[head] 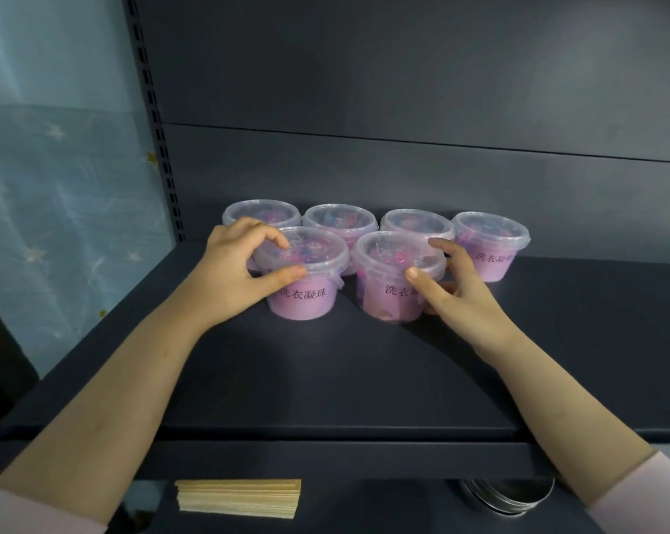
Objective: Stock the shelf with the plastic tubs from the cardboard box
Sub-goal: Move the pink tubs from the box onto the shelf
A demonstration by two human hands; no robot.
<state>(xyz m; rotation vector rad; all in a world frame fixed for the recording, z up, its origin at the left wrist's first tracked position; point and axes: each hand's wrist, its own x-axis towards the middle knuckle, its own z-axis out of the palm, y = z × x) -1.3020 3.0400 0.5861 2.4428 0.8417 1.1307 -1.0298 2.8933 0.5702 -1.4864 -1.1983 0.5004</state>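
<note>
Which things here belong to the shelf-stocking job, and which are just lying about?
Job: front left tub, held by the left hand; front right tub, held by the right hand; four back tubs; shelf.
Lying about: stack of yellow sheets and metal tins below; starry backdrop.

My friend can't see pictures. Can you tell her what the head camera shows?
The left hand grips one pink lidded tub and the right hand grips another tub on a dark shelf. Four more tubs stand in a row behind them.
</note>
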